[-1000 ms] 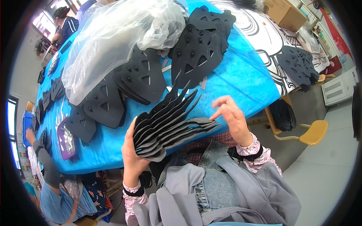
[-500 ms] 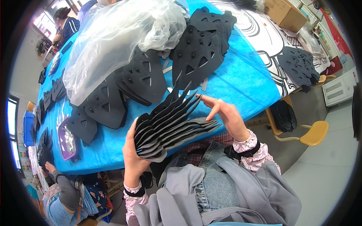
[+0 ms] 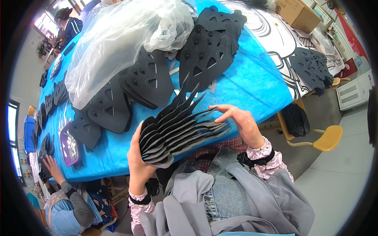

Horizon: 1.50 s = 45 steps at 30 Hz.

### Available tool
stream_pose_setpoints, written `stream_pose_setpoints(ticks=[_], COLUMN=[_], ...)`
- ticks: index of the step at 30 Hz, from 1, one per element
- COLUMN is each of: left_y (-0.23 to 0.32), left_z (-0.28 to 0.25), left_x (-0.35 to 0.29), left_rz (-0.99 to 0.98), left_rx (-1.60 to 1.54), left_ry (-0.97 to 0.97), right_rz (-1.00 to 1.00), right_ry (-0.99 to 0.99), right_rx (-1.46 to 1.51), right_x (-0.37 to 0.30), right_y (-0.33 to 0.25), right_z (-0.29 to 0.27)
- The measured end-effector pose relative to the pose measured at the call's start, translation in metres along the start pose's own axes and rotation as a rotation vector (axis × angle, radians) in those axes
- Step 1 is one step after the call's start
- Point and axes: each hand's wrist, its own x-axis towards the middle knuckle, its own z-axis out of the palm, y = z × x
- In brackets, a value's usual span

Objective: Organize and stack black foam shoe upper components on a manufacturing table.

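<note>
My left hand [image 3: 138,159] is closed around one end of a thick stack of black foam sheets [image 3: 173,135], held on edge over the near side of the table. Toward the right the sheets fan apart into thin, pointed ends. There my right hand [image 3: 242,120] has its thumb and fingertips bent around the tip of one sheet. Beyond the stack lie larger black cut-out pieces [image 3: 206,59] with triangular slots and round studs. Several more of these pieces [image 3: 108,106] lie to the left, partly under a clear plastic bag [image 3: 114,51].
Blue sheeting [image 3: 260,82] covers the table. A purple tray [image 3: 71,151] of small white pieces sits at the left edge. A co-worker's hand [image 3: 53,167] rests on dark pieces at far left. At right are a yellow chair [image 3: 328,138], another black pile [image 3: 311,69] and a cardboard box [image 3: 299,15].
My right fingers have moved slightly along the fanned ends, and the sheets there are spread differently. My left hand keeps its hold. The co-worker's hand at far left has shifted upward onto the dark pieces.
</note>
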Motion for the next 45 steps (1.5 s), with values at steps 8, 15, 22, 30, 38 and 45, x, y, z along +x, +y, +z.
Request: stream_pose_setpoints(ticks=[8, 15, 22, 30, 38, 45], left_y=[0.003, 0.001, 0.001, 0.0, 0.001, -0.002], left_z=[0.0, 0.001, 0.001, 0.001, 0.0, 0.0], left_x=[0.0, -0.001, 0.002, 0.001, 0.0, -0.001], left_rz=[0.011, -0.02, -0.015, -0.002, -0.024, -0.007], left_rx=[0.002, -0.047, -0.051, -0.048, -0.042, -0.026], left_ry=[0.0, -0.004, 0.003, 0.009, -0.001, 0.006], right_rz=[0.006, -0.094, -0.26, -0.204, -0.221, -0.226], right_ry=[0.009, 0.222, 0.156, 0.092, 0.081, 0.034], right_rx=[-0.001, 0.039, -0.409, -0.243, -0.197, -0.182], right_x=[0.0, -0.006, -0.029, -0.023, -0.013, -0.008], right_y=[0.0, -0.006, -0.016, -0.01, -0.012, -0.001], right_z=[0.0, 0.009, 0.002, 0.005, 0.007, 0.001])
